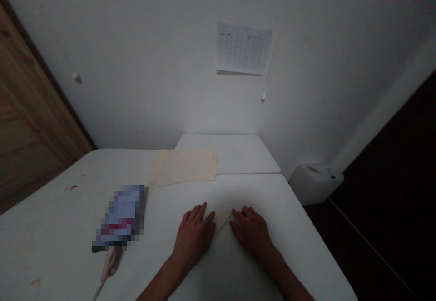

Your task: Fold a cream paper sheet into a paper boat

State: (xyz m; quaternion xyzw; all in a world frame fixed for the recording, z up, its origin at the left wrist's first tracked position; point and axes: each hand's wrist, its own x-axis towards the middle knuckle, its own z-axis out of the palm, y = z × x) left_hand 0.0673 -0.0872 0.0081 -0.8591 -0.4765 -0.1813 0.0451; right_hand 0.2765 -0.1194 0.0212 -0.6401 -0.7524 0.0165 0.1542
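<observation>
A white folding table (61, 173) fills the lower view, with a stack of cream paper (182, 167) at its far side and a blurred packet (119, 217) to the left, pink-handled scissors (111, 263) beside it. The left hand (193, 237) and right hand (252, 233) lie open and flat on the table, fingertips against either side of a folded paper triangle (223, 217) between them.

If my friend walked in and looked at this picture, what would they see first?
They'd probably see the two bare hands first: the left hand and right hand lie flat on the white table, with a pale paper corner between them. Farther ahead lies a cream paper stack, and a printed chart is up on the wall. To the left sits a pixelated, blurred object.
</observation>
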